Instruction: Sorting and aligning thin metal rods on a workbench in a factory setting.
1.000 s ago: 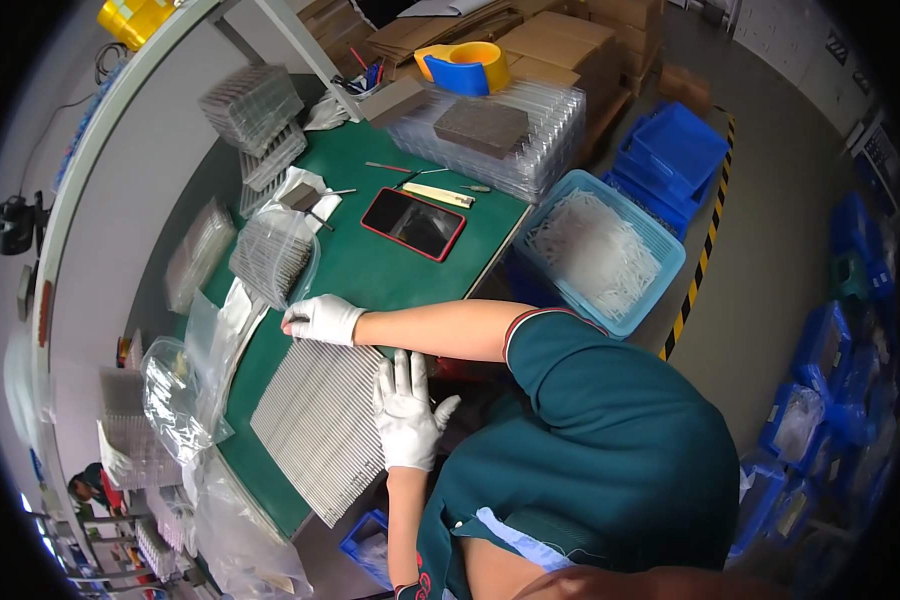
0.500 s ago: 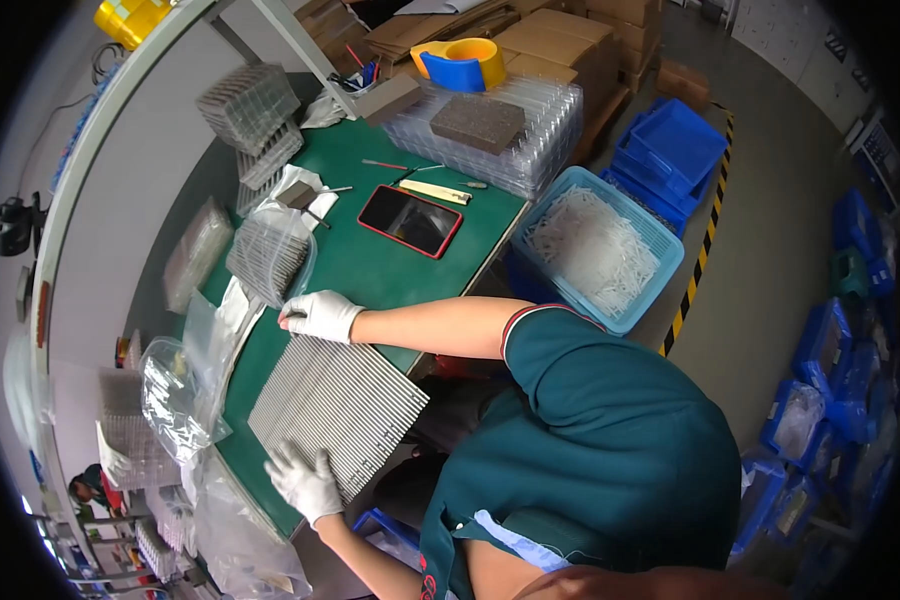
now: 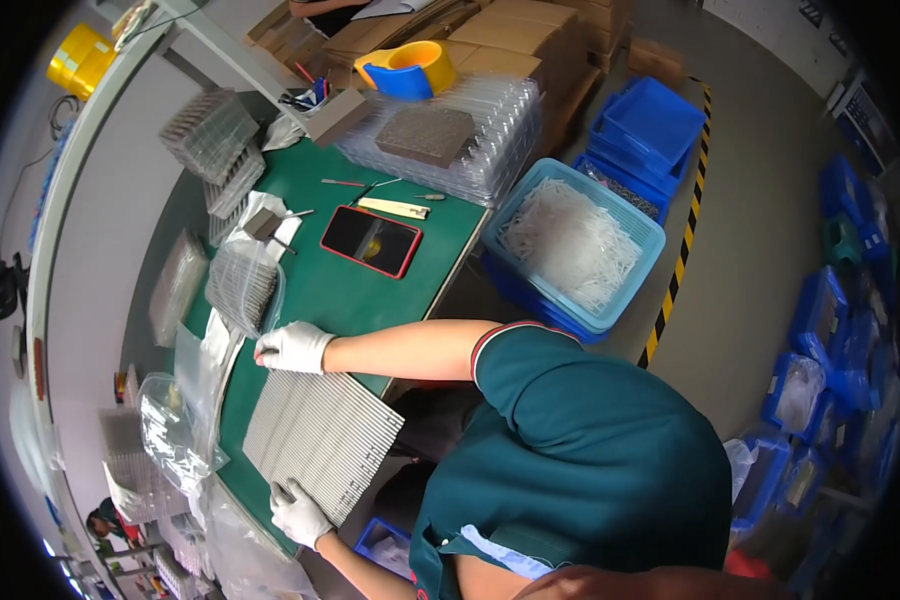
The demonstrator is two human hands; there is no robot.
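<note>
The ribbed grey tray (image 3: 322, 440) lies flat on the green mat (image 3: 370, 290) at the near edge of the bench, with one corner overhanging toward the person. Left hand (image 3: 298, 512), white-gloved, sits at the tray's 6 o'clock corner, fingers curled over the edge and gripping it. Right hand (image 3: 292, 347), also gloved, sits at the 12 o'clock corner, fingers bent and pressing down on the tray rim; whether it pinches the edge or only steadies it cannot be told.

Status, as a judgement: the tray is held at two opposite corners but not lifted; it appears to be mid-handling, either being squared up or readied for a move. Crumpled clear bags (image 3: 175, 440) lie at 9 o'clock of the tray, unused. A bagged stack of similar trays (image 3: 242, 285) sits at 11 o'clock, apparently finished. Further stacks (image 3: 208, 130) wait at the mat's far end. A red-edged tablet (image 3: 371, 241) lies untouched at 1 o'clock.
</note>
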